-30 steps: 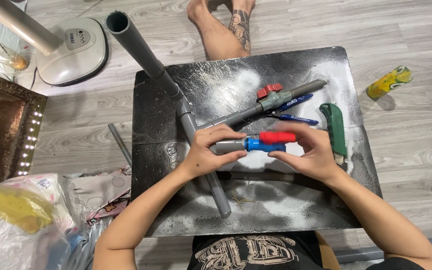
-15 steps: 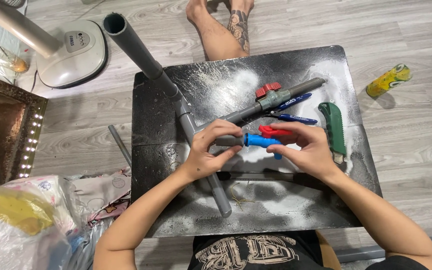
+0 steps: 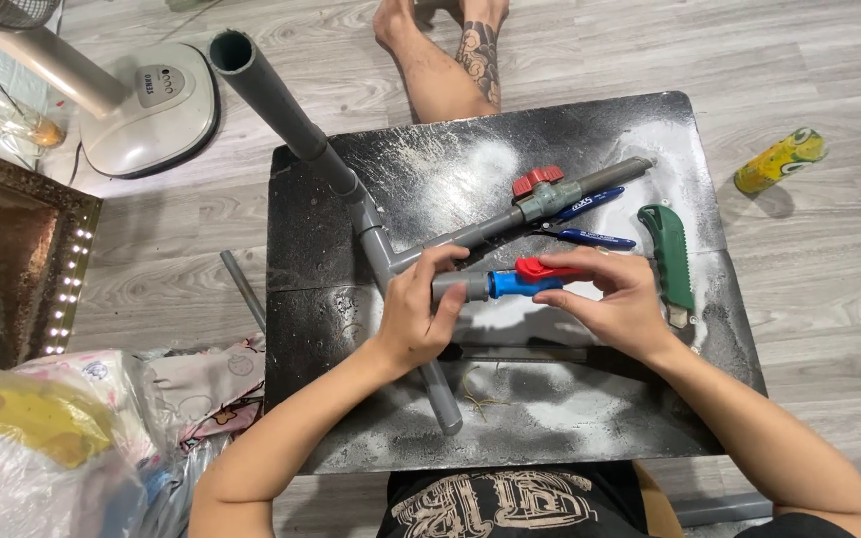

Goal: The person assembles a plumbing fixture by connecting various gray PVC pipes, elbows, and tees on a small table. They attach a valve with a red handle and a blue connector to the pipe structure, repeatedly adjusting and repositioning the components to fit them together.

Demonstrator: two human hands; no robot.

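Observation:
Over a dark, dusty work board (image 3: 590, 418) I hold a short grey pipe piece with a blue ball valve (image 3: 512, 284) and red lever. My left hand (image 3: 421, 309) grips the grey pipe end. My right hand (image 3: 615, 299) pinches the blue valve body and red lever from the right. Just behind lies a long grey pipe assembly (image 3: 371, 219) with a tee joint and a second valve with a red handle (image 3: 540, 184).
A green folding saw (image 3: 672, 254) and blue-handled pliers (image 3: 590, 224) lie at the board's right. A yellow can (image 3: 779, 159) lies on the wooden floor. A fan base (image 3: 151, 105) stands far left. Another person's tattooed leg (image 3: 450, 60) rests beyond the board. Plastic bags (image 3: 42, 448) sit near left.
The valve piece stays between my hands at about the same spot; my fingers have shifted slightly along the red lever and grey pipe end.

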